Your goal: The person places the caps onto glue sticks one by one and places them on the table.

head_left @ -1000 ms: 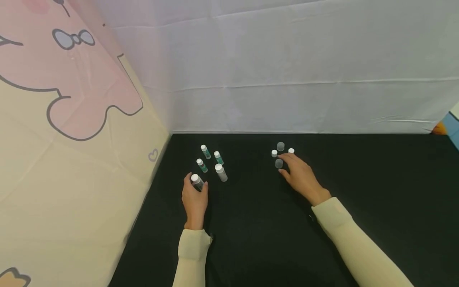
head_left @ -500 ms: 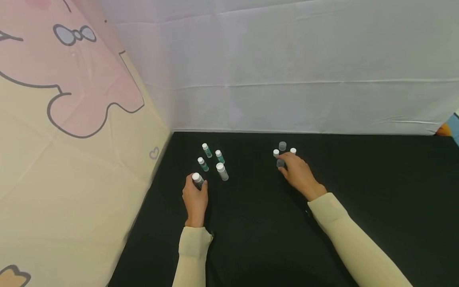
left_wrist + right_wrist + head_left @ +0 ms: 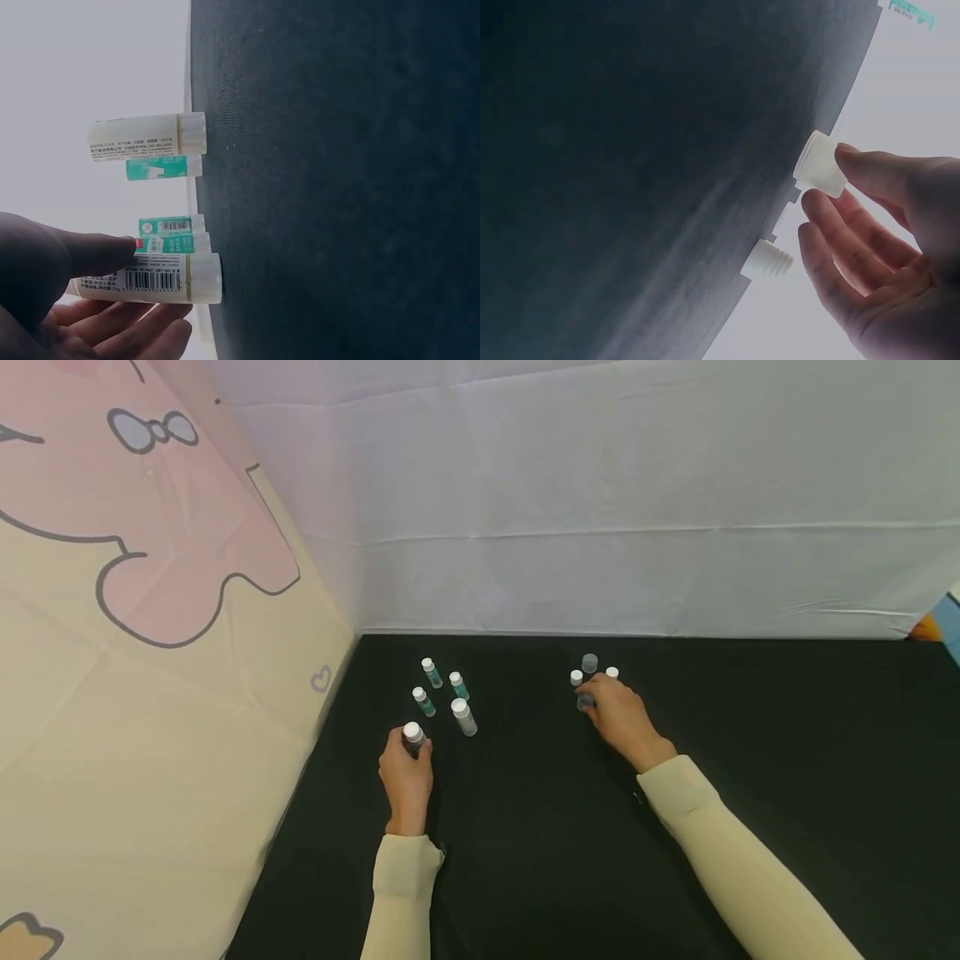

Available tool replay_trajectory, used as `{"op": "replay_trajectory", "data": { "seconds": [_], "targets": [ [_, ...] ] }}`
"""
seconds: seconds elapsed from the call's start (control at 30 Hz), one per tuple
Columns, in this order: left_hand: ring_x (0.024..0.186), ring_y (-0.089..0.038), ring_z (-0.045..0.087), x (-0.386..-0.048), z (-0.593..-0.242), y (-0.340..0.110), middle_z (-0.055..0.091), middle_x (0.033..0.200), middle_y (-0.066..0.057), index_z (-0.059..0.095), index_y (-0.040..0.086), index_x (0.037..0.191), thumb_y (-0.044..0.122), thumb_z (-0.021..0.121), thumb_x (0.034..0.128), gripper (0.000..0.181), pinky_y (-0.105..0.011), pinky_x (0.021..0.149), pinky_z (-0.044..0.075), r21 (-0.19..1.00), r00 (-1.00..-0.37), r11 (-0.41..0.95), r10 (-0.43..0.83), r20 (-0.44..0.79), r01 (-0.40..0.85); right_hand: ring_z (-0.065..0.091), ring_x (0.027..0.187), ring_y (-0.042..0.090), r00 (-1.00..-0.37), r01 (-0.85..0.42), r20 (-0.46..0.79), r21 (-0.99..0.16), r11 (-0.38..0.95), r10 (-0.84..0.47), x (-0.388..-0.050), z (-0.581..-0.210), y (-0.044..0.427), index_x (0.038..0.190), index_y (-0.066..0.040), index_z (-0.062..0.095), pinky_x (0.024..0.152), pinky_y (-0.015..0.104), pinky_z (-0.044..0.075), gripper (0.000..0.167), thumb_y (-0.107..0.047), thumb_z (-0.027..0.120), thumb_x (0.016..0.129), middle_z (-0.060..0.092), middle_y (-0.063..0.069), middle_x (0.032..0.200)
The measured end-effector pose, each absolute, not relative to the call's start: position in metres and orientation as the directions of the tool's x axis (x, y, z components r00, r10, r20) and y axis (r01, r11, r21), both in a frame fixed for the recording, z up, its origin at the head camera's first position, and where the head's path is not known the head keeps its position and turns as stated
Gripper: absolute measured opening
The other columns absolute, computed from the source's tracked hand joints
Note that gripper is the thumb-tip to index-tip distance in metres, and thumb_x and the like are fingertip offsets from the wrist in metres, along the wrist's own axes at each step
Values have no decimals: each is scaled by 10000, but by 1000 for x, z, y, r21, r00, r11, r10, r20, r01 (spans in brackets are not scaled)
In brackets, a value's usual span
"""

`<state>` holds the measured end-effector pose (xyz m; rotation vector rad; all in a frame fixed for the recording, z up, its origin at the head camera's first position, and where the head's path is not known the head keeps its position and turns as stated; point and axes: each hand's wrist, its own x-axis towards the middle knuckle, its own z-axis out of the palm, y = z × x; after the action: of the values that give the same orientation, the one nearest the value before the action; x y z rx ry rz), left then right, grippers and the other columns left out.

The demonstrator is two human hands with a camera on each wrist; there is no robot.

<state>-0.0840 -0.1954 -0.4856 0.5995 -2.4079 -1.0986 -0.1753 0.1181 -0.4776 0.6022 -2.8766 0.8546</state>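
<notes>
On the left, my left hand (image 3: 406,781) holds a large upright glue stick (image 3: 413,734) with a white top. The left wrist view shows the thumb on its barcode label (image 3: 154,279) and curled fingers behind. Another large glue stick (image 3: 464,717) stands just beyond, to the right. My right hand (image 3: 624,720) pinches a translucent cap (image 3: 586,701) between thumb and fingers. In the right wrist view that cap (image 3: 822,165) is near the table surface; whether it touches is unclear. Close by are a second translucent cap (image 3: 590,662) and two small white caps, left (image 3: 576,677) and right (image 3: 612,672).
Several small teal-labelled glue sticks (image 3: 423,702) stand upright beyond the left hand. The black table (image 3: 525,827) meets a white cloth wall (image 3: 600,485) at the back. A cartoon-printed sheet (image 3: 187,710) bounds the left side.
My right thumb and fingers have come together on the translucent cap, from standing apart around it. My left thumb has drawn in closer against the large glue stick.
</notes>
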Motion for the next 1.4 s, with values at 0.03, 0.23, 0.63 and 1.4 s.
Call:
{"op": "replay_trajectory", "data": {
  "seconds": [0.03,0.23,0.63,1.4],
  "targets": [
    [1082,-471,716,-84,-485,-195,735,1151,-294,665,-79,1183,-38,769,910,294,-629,928,531,775,-815,596,-544,199,-209,703,1042,440,-921,-389,185,-511,767,-343,-175,-477,119,1160,61,749,882,593,565,249,80,753,912,701,229,1165],
    [1039,-460,719,-79,-480,-190,749,1130,-272,694,-58,1173,-26,794,901,291,-623,908,526,759,-811,617,-542,221,-206,697,1045,434,-931,-365,186,-537,760,-315,-170,-474,121,1164,72,744,905,588,558,239,82,736,926,698,236,1158],
    [1040,-427,724,-69,-478,-179,762,1109,-221,736,-20,1129,-46,812,872,269,-621,919,525,738,-824,658,-496,273,-151,692,1048,420,-928,-373,227,-563,737,-296,-154,-474,126,1154,80,743,917,581,554,224,80,738,930,702,222,1116],
    [900,-303,729,-56,-463,-126,792,1036,-90,794,89,1021,-74,909,740,344,-525,816,553,565,-834,821,-249,493,88,701,1030,362,-925,-380,276,-615,691,-263,-119,-449,121,1175,38,752,897,547,560,269,60,779,908,721,175,1149]
  ]
}}
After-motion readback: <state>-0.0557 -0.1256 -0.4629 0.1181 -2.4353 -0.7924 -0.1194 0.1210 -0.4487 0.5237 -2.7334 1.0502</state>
